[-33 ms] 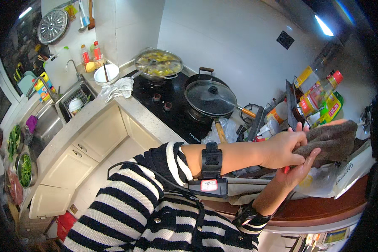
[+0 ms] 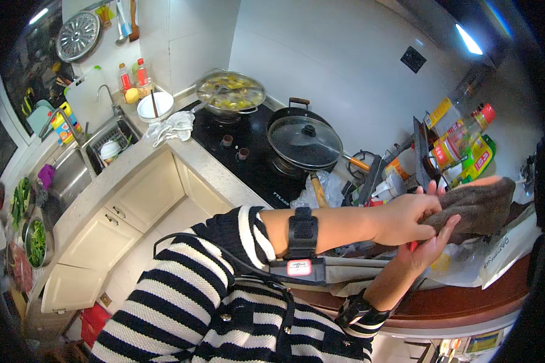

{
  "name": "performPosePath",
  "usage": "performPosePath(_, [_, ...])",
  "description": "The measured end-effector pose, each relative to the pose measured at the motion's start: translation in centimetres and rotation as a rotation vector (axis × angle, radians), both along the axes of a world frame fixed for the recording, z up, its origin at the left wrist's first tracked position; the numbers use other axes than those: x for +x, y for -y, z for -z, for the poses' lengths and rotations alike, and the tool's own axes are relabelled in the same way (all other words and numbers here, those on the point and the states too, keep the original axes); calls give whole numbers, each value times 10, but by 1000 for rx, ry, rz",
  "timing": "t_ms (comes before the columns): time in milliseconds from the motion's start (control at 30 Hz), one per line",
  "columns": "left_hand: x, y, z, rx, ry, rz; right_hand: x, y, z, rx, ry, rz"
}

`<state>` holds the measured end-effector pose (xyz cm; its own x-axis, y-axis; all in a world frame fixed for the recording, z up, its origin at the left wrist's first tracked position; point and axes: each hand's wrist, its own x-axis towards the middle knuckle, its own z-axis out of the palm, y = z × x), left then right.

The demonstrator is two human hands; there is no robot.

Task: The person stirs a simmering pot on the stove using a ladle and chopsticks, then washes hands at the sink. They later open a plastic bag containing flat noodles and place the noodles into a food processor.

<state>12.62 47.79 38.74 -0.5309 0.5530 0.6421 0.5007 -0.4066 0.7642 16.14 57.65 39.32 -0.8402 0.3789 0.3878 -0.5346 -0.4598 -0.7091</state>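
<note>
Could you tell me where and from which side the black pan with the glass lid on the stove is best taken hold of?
Probably by the wooden handle of the pan: it sticks out toward the counter's front edge, clear of the glass lid. Come from the front, palm wrapped around it; the lid knob lifts only the lid.
</note>
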Motion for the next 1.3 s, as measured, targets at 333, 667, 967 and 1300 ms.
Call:
performPosePath(333, [-13,80,120,-224,136,-171,-17,17,67,20,-18,17])
performPosePath(667, [31,313,248,5,948,-759,-78,141,168,393,482,-639])
performPosePath(967, [28,512,316,70,1158,-1132,-208,363,215,443,670,-842])
performPosePath(1300, [8,640,364,23,1240,-1232,-313,499,230,407,834,-787])
